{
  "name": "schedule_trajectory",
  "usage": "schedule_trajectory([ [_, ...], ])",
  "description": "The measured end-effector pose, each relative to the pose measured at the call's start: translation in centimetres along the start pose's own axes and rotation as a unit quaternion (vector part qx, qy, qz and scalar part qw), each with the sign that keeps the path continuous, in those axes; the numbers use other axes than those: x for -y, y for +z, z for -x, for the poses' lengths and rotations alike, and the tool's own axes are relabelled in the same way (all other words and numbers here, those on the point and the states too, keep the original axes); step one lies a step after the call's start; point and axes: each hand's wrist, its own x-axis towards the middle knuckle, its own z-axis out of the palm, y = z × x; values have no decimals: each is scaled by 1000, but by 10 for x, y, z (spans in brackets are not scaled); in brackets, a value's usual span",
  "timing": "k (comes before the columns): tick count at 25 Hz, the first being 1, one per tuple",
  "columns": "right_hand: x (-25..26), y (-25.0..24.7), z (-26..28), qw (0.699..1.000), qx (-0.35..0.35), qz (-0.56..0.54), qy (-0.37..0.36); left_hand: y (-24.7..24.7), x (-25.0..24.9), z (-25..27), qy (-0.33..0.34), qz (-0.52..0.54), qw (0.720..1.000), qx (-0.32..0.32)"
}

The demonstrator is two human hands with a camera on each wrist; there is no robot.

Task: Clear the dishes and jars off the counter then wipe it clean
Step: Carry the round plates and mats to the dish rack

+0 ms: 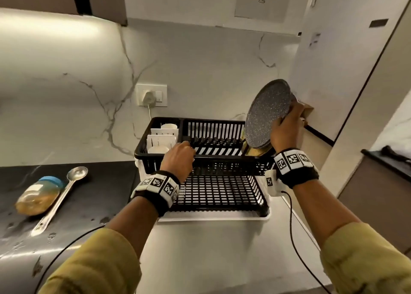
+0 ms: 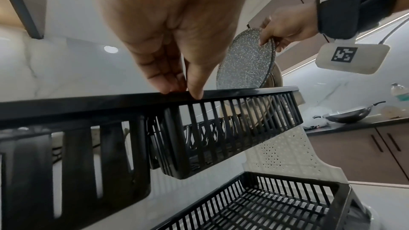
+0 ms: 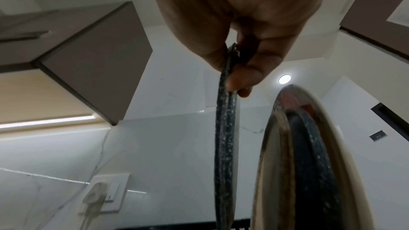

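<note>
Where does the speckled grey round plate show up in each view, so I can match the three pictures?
Head: speckled grey round plate right of centre, tilted over the right end of the black plastic dish rack.
Left wrist: plate upper right, above the rack's rim.
Right wrist: plate centre, edge-on, a thin dark vertical rim.
Shared landmark: the right hand gripping its upper edge, in all three.

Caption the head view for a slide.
The right hand holds a speckled plate at the dish rack, left hand grips its rim; jar and spoon lie on the counter.
</note>
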Motion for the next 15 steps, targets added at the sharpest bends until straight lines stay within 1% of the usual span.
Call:
schedule_trajectory([
  [4, -10, 27, -5, 997, 41, 59, -29, -7, -2, -9, 9, -21, 1000, 22],
  [7, -14, 43, -3, 990, 87, 112, 2, -7, -1, -10, 1, -10, 1000, 16],
  [9, -16, 48, -1, 987, 103, 121, 16, -5, 1, -9, -2, -2, 1000, 11],
  [13, -22, 49, -2, 987, 104, 113, 54, -3, 4, -8, 0, 13, 1000, 0],
  [15, -24, 47, 4, 989, 85, 102, 70, -1, 4, -7, -1, 16, 1000, -2],
])
